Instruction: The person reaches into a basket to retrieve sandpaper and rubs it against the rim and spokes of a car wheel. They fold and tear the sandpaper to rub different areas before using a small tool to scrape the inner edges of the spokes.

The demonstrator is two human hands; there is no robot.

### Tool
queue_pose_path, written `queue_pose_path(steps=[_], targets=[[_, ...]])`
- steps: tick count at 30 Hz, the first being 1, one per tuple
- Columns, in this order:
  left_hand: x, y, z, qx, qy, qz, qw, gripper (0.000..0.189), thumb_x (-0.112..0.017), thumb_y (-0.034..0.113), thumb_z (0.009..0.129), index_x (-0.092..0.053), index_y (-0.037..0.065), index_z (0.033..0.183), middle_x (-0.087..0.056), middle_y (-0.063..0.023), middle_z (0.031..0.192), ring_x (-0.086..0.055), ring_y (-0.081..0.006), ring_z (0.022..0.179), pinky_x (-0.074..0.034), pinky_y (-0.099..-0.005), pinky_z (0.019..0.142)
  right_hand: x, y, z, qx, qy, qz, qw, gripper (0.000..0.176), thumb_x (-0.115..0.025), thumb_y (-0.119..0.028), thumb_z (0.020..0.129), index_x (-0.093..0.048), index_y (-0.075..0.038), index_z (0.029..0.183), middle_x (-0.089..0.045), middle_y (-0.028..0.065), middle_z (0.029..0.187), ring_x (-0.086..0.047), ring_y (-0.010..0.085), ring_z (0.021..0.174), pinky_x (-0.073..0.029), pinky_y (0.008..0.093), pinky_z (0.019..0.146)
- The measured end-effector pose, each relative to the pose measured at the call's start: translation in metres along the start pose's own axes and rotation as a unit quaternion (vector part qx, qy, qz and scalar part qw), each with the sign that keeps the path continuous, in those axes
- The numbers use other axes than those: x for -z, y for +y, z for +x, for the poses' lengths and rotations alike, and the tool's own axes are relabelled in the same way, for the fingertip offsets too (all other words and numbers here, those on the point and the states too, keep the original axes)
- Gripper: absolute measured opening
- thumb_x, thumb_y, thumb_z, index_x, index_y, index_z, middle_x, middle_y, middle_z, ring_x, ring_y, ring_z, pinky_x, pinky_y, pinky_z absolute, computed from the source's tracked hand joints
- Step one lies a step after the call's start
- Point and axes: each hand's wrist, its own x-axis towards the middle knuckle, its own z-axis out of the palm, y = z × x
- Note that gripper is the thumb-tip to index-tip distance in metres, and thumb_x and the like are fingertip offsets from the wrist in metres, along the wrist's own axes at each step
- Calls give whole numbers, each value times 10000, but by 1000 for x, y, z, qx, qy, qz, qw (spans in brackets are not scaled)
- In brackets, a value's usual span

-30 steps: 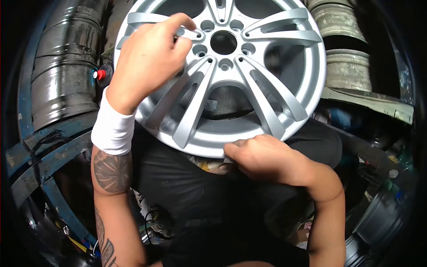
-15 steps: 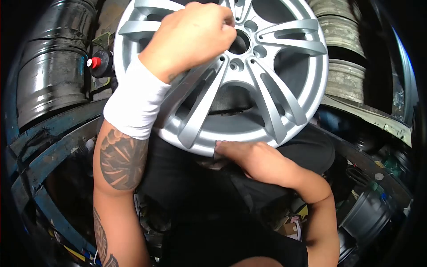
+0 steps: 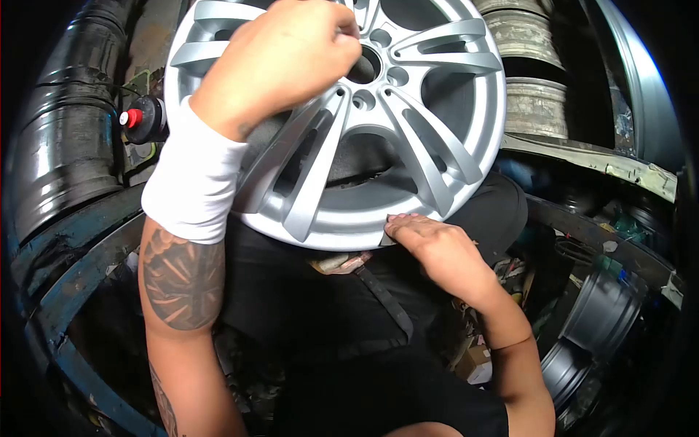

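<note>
A silver alloy wheel (image 3: pixel 353 227) with paired spokes rests face up over the black-clad lap. Its centre hole (image 3: pixel 368 65) is partly overlapped by my left hand (image 3: pixel 291 54), which is closed over the upper left spokes; whatever its curled fingers hold is hidden. A white band (image 3: pixel 195 175) covers my left wrist. At the near lower edge of the wheel, my right hand (image 3: pixel 437 247) has its fingers together against the rim. A small dark piece (image 3: pixel 386 239) shows under those fingertips, too small to identify.
Stacked metal rims stand on the left (image 3: pixel 69 138) and right (image 3: pixel 535 105). A black bottle with a red cap (image 3: pixel 131 118) is beside the wheel. Blue metal frame bars (image 3: pixel 95 364) run around the lap. More grey wheels (image 3: pixel 604 309) lie at lower right.
The view has shifted, placing the wheel further left. My right hand has slid rightward along the rim. My left hand stays closed near the hub. A strap on the lap now shows.
</note>
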Motion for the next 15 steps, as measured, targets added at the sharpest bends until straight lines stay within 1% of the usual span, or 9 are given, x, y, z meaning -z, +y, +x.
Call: queue_pose_path(steps=[2,3,5,7,8,11,13,14,15], targets=[[-5,-13,-9,-84,81,50,992,293,-653,229,939,-751,67,1163,-758,-141,965,-730,-321,874,-578,-454,807,5,-23,14,-19,-89,5,996,283,-583,-42,923,-646,-1,1195,-738,190,1220,-740,324,1106,-616,397,944],[-2,-4,-5,-56,68,33,996,282,-651,226,939,-752,68,1150,-757,-141,957,-729,-320,873,-577,-453,804,3,-40,27,-31,-129,8,991,288,-587,-38,918,-642,-2,1199,-740,193,1204,-741,323,1100,-615,397,947],[6,18,2,-3,38,0,999,261,-645,219,939,-754,70,1124,-754,-142,940,-728,-318,872,-574,-453,796,-43,-58,35,49,115,11,992,223,-612,-35,896,-634,28,1109,-743,189,1071,-752,322,968,-619,399,873],[0,12,2,-18,2,13,1000,230,-639,214,937,-745,67,1080,-746,-159,911,-718,-337,829,-568,-459,766,-25,-30,17,43,28,129,990,383,-570,41,882,-640,-9,1256,-730,183,1259,-715,335,1171,-587,403,1018],[2,13,-1,-18,2,-18,1000,227,-638,213,933,-742,66,1070,-745,-166,909,-714,-346,817,-566,-466,761,-9,-14,6,-14,-44,84,995,453,-567,54,861,-651,-22,1300,-727,176,1283,-696,337,1217,-574,416,1046],[4,13,1,22,-16,-44,999,263,-613,209,914,-753,48,1067,-729,-208,857,-718,-384,813,-560,-470,775,-2,8,-12,-41,14,-4,999,407,-582,31,872,-677,-23,1263,-730,188,1263,-717,353,1156,-584,430,1013],[5,19,12,51,-40,-39,997,304,-590,206,899,-766,31,1074,-714,-242,807,-726,-413,821,-557,-466,795,-6,-28,13,-75,-72,19,994,323,-565,7,924,-669,-8,1229,-735,190,1235,-728,362,1111,-591,446,982],[-1,22,12,56,-44,-49,996,301,-589,201,900,-768,31,1072,-724,-238,830,-728,-413,838,-562,-468,814,-24,-43,28,-5,-11,72,997,260,-539,-18,972,-654,4,1205,-740,189,1209,-733,367,1087,-597,449,961],[-4,26,12,66,-59,-23,996,301,-590,197,899,-772,35,1077,-740,-231,869,-731,-412,865,-569,-462,840,-42,-58,35,-2,25,19,1000,338,-570,2,921,-638,7,1252,-739,179,1229,-721,361,1135,-591,434,987]])
